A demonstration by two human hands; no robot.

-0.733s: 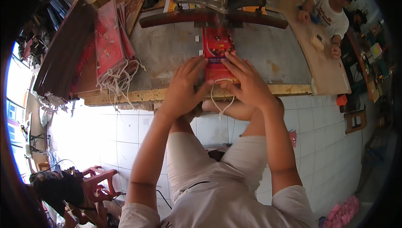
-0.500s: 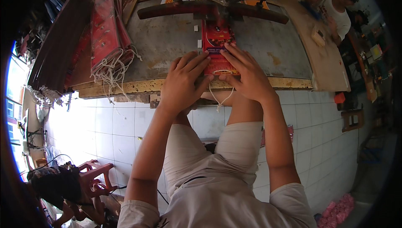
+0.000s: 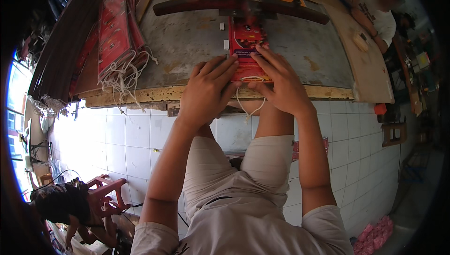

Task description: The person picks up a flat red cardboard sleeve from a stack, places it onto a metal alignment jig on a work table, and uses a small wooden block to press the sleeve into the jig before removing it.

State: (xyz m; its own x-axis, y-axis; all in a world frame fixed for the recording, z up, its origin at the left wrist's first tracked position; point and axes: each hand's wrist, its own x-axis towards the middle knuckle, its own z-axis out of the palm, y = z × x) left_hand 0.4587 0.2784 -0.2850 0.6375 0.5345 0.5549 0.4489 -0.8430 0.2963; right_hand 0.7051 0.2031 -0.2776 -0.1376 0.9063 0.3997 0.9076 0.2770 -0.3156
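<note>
A flat red printed paper bag (image 3: 243,69) lies on the grey worktop, its white cord handle (image 3: 237,96) hanging over the near edge. My left hand (image 3: 211,84) rests at the bag's left edge, fingers stretched out and thumb pointing inward. On its right side lies my right hand (image 3: 281,79), fingers extended over the printed surface. Both hands are open and press lightly or rest on the bag; neither is wrapped around it. The bag's far end runs under a dark metal press bar (image 3: 197,7), which hides it.
Several red bags with white cords (image 3: 115,34) lie in a pile on the left, beside a tall dark stack (image 3: 63,34). Two small white pieces (image 3: 226,44) sit left of the bag. A co-worker (image 3: 377,16) is at the far right; another person (image 3: 63,203) is low on the left.
My hands and the bag keep almost the same places relative to each other. The whole view has shifted slightly. The co-worker's arm at the far right has lowered.
</note>
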